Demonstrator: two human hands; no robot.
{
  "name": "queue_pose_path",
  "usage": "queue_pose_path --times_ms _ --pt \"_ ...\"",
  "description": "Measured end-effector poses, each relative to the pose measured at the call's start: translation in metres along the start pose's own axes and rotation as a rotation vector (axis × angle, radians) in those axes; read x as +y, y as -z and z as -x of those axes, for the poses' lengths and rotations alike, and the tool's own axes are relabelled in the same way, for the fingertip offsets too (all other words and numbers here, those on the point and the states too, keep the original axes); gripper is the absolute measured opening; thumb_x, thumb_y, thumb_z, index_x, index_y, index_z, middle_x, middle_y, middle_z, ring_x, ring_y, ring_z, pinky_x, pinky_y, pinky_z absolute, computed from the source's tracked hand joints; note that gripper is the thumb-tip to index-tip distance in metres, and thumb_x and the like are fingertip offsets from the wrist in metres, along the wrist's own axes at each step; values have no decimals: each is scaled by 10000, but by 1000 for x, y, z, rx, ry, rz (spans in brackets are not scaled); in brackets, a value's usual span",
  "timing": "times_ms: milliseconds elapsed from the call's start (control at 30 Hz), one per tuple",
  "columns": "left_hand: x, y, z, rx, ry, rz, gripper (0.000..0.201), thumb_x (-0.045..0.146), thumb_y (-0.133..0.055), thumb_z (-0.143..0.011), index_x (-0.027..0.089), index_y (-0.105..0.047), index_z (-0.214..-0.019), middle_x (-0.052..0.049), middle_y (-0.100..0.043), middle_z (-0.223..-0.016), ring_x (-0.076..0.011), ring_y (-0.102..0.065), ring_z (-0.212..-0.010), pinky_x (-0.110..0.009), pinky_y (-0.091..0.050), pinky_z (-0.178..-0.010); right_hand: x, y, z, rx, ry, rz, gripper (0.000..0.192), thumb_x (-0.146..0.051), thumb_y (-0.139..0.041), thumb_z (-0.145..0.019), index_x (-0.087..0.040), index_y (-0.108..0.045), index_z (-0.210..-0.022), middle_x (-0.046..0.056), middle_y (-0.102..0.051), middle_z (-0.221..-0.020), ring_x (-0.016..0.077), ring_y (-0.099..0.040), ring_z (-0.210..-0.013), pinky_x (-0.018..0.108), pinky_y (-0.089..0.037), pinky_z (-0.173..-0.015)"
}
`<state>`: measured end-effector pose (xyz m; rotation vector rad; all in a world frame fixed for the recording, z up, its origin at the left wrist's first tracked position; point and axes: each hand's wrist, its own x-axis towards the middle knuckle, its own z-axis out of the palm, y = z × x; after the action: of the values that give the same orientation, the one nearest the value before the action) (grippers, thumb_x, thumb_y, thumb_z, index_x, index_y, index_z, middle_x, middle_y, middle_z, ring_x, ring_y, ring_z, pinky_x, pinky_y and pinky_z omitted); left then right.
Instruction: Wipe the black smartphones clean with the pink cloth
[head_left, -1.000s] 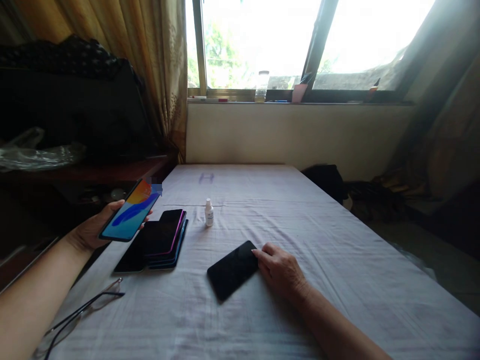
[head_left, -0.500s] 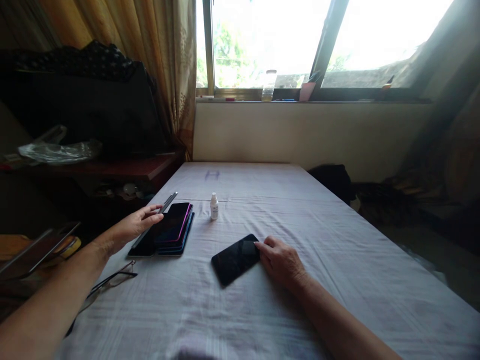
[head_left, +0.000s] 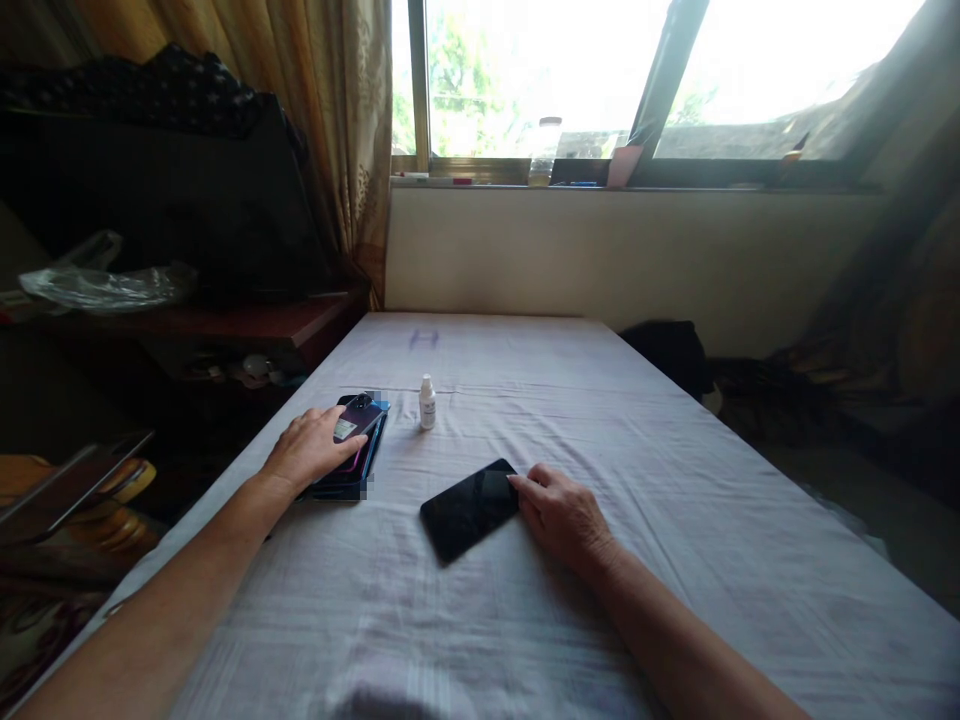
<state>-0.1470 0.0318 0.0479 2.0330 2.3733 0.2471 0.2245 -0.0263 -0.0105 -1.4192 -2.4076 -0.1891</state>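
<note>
Head view shows two bare hands working at a table [head_left: 315, 640] spread with a pale, creased cloth. On the left side, the left hand [head_left: 304, 450] has its grip clamped on a purple-backed phone [head_left: 364, 417], thumb along the near edge and fingers over the far one. That phone is back side up, a white label showing beside the hand, and lies over a stack of phones [head_left: 369, 462]; whether it touches the stack cannot be told. Nearer the middle, a black phone [head_left: 469, 512] lies flat and slanted on the cloth, its dark face up. The right hand [head_left: 559, 512] has fingertips on that phone's right-hand corner; whether its grip is pinched together there, I cannot tell. A small white bottle [head_left: 427, 405] stands upright just beside the stack, on its right.
</note>
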Motion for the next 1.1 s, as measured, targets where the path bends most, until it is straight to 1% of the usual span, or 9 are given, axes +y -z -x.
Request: queue_pose_path --times_ms 200,300,367,467,567,633,800,933,1100 --pt "-5 -4 -1 29 -62 -30 683 620 -546 -816 171 -575 -1330 -158 -619 -1318 -361 -543 -1235 -411 -392 -1037 -1 2 0 -37 -18 -12 288 -182 -497 -934 -243 -725 -1099 54 -685 -960 153 -625 -784 230 -429 -684" --pt "-2 -1 5 71 -100 -15 678 603 -549 -817 149 -578 -1320 -192 -583 -1358 -408 -522 -1251 -489 -388 -1042 -2 3 0 -43 -34 -16 293 -172 -502 -924 -241 -725 -1101 54 -685 -962 158 -628 -794 234 -427 -680" --pt "7 -1 18 119 -156 3 685 576 -544 -830 126 -552 -1347 -225 -500 -1438 -452 -452 -1310 -569 -338 -1069 -2 3 0 -37 -38 -16 295 -168 -502 -925 -239 -724 -1105 57 -686 -965 158 -627 -794 235 -424 -675" --pt "32 -13 50 122 -377 72 643 561 -551 -851 169 -549 -1360 -166 -482 -1481 -365 -394 -1391 -491 -259 -1163 -2 1 0 -14 -38 -12 282 -176 -502 -933 -242 -729 -1086 55 -684 -946 154 -617 -774 237 -414 -662" --pt "60 -38 83 50 -646 196 727 615 -632 -800 226 -509 -1402 -127 -578 -1401 -323 -514 -1308 -444 -383 -1113 -1 0 1 13 -37 -13 266 -178 -516 -929 -239 -731 -1075 50 -676 -925 154 -608 -760 241 -405 -650" --pt "71 -55 96 31 -725 244 827 619 -711 -731 237 -480 -1428 -140 -592 -1381 -336 -549 -1270 -450 -440 -1071 -3 1 2 26 -32 -16 263 -179 -520 -927 -240 -728 -1075 49 -676 -931 155 -606 -764 240 -406 -654" --pt "74 -78 103 45 -782 335 866 534 -702 -775 237 -353 -1510 -158 -565 -1400 -364 -518 -1298 -514 -414 -1093 -10 3 4 48 23 -49 242 -194 -520 -935 -217 -724 -1064 58 -668 -889 163 -603 -755 248 -411 -668" --pt "68 -79 101 70 -824 382 895 460 -691 -811 258 -232 -1552 -145 -546 -1422 -350 -509 -1311 -494 -408 -1106 -8 5 4 27 39 -65 258 -187 -511 -934 -233 -721 -1078 53 -668 -882 159 -601 -751 246 -417 -672" --pt "65 -74 98 29 -858 390 919 453 -674 -825 324 -147 -1566 -113 -546 -1432 -344 -519 -1308 -478 -419 -1104 -6 7 7 56 9 -51 277 -178 -493 -926 -210 -719 -1084 56 -669 -877 166 -607 -753 261 -433 -672"
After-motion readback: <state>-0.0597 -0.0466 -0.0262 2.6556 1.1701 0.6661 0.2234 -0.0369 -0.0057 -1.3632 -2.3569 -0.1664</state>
